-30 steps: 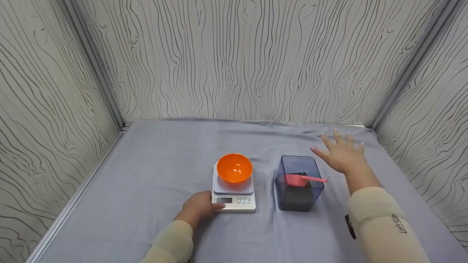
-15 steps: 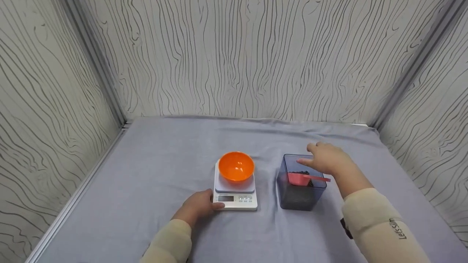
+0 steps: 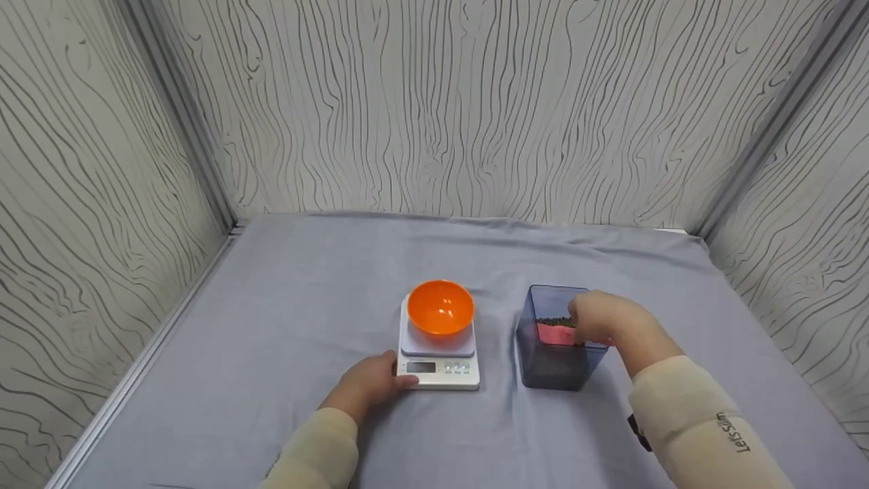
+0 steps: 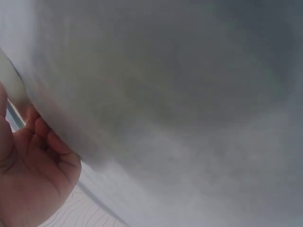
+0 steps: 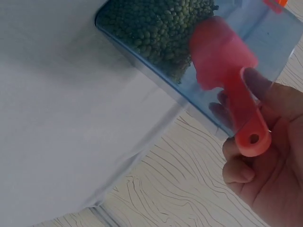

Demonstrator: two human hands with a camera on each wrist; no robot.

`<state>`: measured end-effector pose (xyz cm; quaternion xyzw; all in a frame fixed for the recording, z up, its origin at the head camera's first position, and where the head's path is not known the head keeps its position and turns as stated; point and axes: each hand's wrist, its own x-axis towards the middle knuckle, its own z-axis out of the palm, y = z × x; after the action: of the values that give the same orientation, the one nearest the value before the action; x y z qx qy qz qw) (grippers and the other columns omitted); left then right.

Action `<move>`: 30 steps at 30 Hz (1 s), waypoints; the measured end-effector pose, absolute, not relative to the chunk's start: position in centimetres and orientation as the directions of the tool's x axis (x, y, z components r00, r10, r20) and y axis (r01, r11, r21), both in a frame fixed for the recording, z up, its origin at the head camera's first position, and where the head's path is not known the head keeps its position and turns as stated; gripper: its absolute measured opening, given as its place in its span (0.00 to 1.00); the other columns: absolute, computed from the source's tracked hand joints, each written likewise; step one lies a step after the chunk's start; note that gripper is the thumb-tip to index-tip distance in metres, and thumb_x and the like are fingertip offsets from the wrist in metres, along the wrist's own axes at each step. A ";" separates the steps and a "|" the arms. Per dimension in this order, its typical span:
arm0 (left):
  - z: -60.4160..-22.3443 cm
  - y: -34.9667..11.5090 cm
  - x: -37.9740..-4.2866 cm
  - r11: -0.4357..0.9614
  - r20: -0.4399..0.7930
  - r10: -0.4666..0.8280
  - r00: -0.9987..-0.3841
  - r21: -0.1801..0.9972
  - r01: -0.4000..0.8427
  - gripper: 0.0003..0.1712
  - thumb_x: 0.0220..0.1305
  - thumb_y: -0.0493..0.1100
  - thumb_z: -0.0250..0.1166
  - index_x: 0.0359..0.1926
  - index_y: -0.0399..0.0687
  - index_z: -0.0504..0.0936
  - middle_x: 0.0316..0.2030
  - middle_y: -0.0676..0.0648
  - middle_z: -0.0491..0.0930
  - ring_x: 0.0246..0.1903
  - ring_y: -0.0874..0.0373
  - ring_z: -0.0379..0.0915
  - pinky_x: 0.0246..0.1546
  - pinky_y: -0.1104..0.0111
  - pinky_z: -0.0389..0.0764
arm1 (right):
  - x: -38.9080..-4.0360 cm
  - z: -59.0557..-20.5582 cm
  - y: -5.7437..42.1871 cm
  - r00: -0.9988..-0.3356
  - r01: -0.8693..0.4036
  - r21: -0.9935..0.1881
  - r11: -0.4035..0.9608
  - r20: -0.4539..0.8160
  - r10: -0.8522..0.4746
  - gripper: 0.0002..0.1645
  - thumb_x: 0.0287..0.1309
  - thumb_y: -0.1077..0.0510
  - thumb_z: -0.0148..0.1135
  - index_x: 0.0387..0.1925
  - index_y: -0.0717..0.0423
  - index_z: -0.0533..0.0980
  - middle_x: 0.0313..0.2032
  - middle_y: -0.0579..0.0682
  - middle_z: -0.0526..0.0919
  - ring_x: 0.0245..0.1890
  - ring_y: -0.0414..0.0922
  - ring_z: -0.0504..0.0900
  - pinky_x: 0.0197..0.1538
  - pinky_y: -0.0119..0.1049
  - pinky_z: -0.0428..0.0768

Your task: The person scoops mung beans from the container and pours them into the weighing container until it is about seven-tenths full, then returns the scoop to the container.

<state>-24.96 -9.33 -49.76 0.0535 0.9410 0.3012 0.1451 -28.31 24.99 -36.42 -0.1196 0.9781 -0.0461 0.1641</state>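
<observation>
In the head view, my left hand [image 3: 368, 382] grips the left front corner of a white kitchen scale [image 3: 445, 382], thumb on top beside the display. An orange bowl [image 3: 440, 310] stands on its weighing plate. To the right is a clear bluish square container [image 3: 553, 370] with small green beans [image 5: 161, 30] inside, likely mung beans. My right hand [image 3: 604, 318] reaches over its rim and pinches the handle of a pink scoop [image 5: 220, 52]. The right wrist view shows the thumb at the handle, with fingertips behind it, seen through the container wall. The scoop's cup is over the beans.
A grey-blue cloth [image 3: 285, 305] covers the table, with wrinkles along the back. White wood-grain panels [image 3: 434, 115] rise behind it and at both sides. A metal rail [image 3: 136, 370] follows the table's left edge.
My right hand, earlier spread out to the right of the container, has come left and down over it and taken hold of the scoop's handle. My left hand stays on the scale.
</observation>
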 end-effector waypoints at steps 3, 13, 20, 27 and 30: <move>-49.8 -9.2 -25.1 0.805 -0.249 0.186 -0.950 0.593 0.002 0.29 0.51 0.61 0.64 0.48 0.48 0.74 0.42 0.47 0.78 0.40 0.51 0.71 0.50 0.53 0.68 | -28.2 -36.3 24.9 -0.916 -0.242 -0.088 0.966 -0.307 -0.258 0.07 0.42 0.63 0.65 0.21 0.58 0.73 0.20 0.48 0.73 0.22 0.44 0.69 0.26 0.38 0.69; -50.0 -9.3 -25.1 0.808 -0.261 0.184 -0.948 0.589 -0.006 0.31 0.51 0.61 0.64 0.49 0.46 0.74 0.43 0.45 0.78 0.42 0.50 0.71 0.52 0.52 0.67 | -27.6 -34.6 24.1 -0.934 -0.345 0.141 0.928 -0.152 -0.324 0.06 0.41 0.68 0.58 0.16 0.56 0.74 0.18 0.50 0.73 0.20 0.47 0.69 0.25 0.45 0.72; -50.2 -9.5 -25.0 0.807 -0.241 0.190 -0.952 0.590 0.011 0.31 0.51 0.62 0.63 0.49 0.46 0.74 0.43 0.45 0.78 0.43 0.49 0.72 0.52 0.52 0.67 | -27.5 -34.4 23.5 -0.896 -0.404 0.356 0.843 0.033 -0.443 0.07 0.38 0.70 0.61 0.16 0.58 0.74 0.22 0.55 0.76 0.28 0.55 0.74 0.34 0.49 0.71; -50.3 -9.5 -25.0 0.812 -0.231 0.199 -0.952 0.582 0.028 0.31 0.51 0.62 0.63 0.50 0.47 0.74 0.44 0.45 0.78 0.43 0.49 0.72 0.52 0.52 0.67 | -27.6 -35.0 23.1 -0.892 -0.427 0.332 0.841 -0.003 -0.452 0.07 0.37 0.72 0.62 0.18 0.60 0.74 0.21 0.55 0.75 0.24 0.54 0.75 0.30 0.49 0.75; -50.4 -9.5 -24.9 0.821 -0.204 0.214 -0.955 0.568 0.062 0.29 0.51 0.62 0.64 0.47 0.46 0.74 0.42 0.45 0.79 0.41 0.49 0.73 0.49 0.53 0.69 | -27.7 -35.4 23.3 -0.880 -0.452 0.309 0.837 -0.002 -0.475 0.08 0.37 0.72 0.61 0.16 0.59 0.73 0.19 0.55 0.75 0.23 0.54 0.75 0.30 0.49 0.75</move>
<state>-24.94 -9.52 -50.42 0.0731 0.9452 0.2904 0.1305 -27.70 23.26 -35.40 -0.2420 0.9576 0.1518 -0.0375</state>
